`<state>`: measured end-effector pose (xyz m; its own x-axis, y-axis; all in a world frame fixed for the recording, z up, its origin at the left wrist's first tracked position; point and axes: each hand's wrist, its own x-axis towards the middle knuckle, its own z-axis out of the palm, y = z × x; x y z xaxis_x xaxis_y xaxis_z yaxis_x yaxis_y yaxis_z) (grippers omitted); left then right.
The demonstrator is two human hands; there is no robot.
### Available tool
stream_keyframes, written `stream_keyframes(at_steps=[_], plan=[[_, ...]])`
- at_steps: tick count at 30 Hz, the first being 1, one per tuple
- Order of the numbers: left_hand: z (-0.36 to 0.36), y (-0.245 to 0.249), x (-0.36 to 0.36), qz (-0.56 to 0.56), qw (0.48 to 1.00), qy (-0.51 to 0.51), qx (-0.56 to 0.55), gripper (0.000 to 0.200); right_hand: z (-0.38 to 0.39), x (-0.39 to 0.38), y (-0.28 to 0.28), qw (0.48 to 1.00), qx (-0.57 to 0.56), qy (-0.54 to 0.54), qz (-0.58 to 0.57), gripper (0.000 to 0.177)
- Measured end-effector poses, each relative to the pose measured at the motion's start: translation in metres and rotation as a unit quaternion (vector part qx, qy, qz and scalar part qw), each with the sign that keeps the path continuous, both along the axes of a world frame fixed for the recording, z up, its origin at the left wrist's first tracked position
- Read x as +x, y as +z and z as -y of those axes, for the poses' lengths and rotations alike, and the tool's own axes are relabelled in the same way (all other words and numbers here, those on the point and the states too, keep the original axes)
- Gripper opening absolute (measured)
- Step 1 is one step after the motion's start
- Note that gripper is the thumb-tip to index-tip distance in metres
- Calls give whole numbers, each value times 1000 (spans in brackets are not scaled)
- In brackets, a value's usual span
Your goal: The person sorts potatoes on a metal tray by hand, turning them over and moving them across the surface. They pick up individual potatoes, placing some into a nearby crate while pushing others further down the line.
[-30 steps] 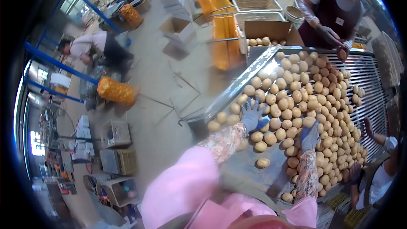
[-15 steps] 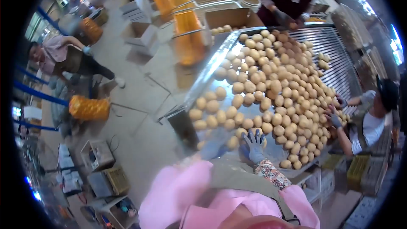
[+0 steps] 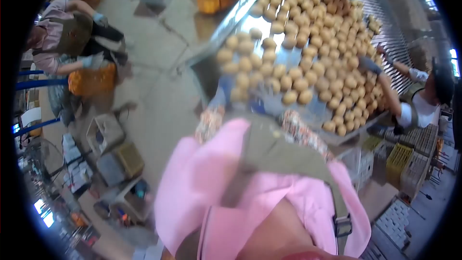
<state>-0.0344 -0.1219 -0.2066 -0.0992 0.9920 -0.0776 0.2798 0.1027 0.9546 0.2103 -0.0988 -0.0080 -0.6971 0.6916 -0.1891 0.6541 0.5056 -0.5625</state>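
Observation:
Many round, tan, potato-like items cover the metal sorting table in front of me. My left hand, in a blue-grey glove, is at the table's near left edge, beside the nearest items. My right hand, also gloved, is low over the near edge, just below the items. Both hands are smeared by motion, so their fingers and anything in them cannot be made out. Patterned sleeve covers show on both forearms.
At the right edge a co-worker reaches gloved hands among the items. Another person at the left bends over a full orange sack. Crates stand on the floor at left, a yellow crate at right.
The view has tilted down, so the table appears higher. My right hand, earlier spread on the items, has moved inward toward my left. The person at left now has a hand on the sack.

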Motion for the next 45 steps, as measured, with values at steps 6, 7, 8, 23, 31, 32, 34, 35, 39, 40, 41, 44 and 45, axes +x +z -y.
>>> stream_keyframes(at_steps=[6, 7, 8, 23, 31, 32, 34, 35, 39, 40, 41, 44, 45], plan=[[40, 184, 6, 411, 842, 161, -309, 61, -20, 79, 27, 994, -26, -86, 59, 48], [51, 164, 3, 413, 838, 161, -317, 61, -17, 99, 33, 986, 36, -41, 159, 50], [65, 131, -6, 325, 915, 69, -229, 60, -9, 116, 34, 985, 29, -42, 163, 50], [59, 138, -3, 461, 851, 108, -226, 22, -14, 57, 40, 965, -191, -177, 26, 50], [66, 111, 0, -174, 980, -68, 63, 12, -56, 64, 61, 902, -195, -362, -133, 47], [66, 94, -8, -95, 989, -94, -60, 54, -59, 87, 41, 956, 41, -292, 1, 50], [54, 99, -10, -97, 987, -94, -82, 52, -46, 93, 35, 955, 5, -267, 131, 50], [50, 103, -11, -100, 985, -85, -110, 50, -37, 94, 37, 938, -35, -229, 258, 50], [32, 122, -27, -116, 973, -46, -197, 44, -9, 46, 34, 970, -100, -117, 190, 54], [19, 120, -33, -62, 986, 77, -134, 25, -4, 34, 38, 965, -237, -107, 31, 47], [5, 115, -40, -7, 978, 197, -67, 17, -2, 21, 47, 918, -363, -92, -130, 42], [-38, 107, -75, -253, 943, 195, 93, 29, 3, 6, 33, 973, -151, 73, -160, 36], [-48, 108, -84, -356, 913, 198, 4, 35, 6, 12, 37, 972, -179, -19, -154, 34]])
